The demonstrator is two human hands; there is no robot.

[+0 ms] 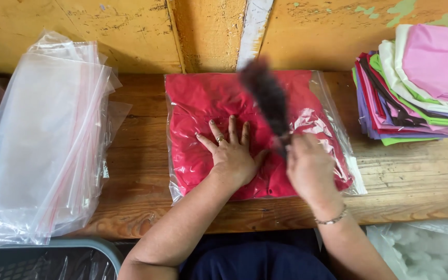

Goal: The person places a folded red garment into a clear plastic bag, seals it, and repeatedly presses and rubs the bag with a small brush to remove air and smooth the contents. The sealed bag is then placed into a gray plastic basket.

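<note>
At the near edge, a grey plastic crate (53, 256) shows at bottom left and a clear bag of white fluffy filling (423, 249) at bottom right, with the person's dark-clothed lap between them. Both forearms reach up from there onto the wooden surface (141, 176).

The left hand (230, 150) lies flat and fully spread, palm down, on the middle of a red garment sealed in a clear plastic bag (203, 119); it grips nothing, only presses. The right hand (309, 166), with a bracelet at the wrist, is closed around the handle of a dark bristled brush (268, 96), which blurs as it stands over the right half of the bag.

The bagged garment sits in the centre of the surface, its near edge a little back from the surface's front edge and its far edge close to the wall. Bare wood lies open on both sides of it.

To the left, a stack of empty clear zip bags (42, 145) overhangs the front edge. To the right, near the far corner, a pile of folded coloured cloths (416, 88) rests well apart from the bag.

Behind everything rises a yellow painted wall (130, 31) with peeling patches.
</note>
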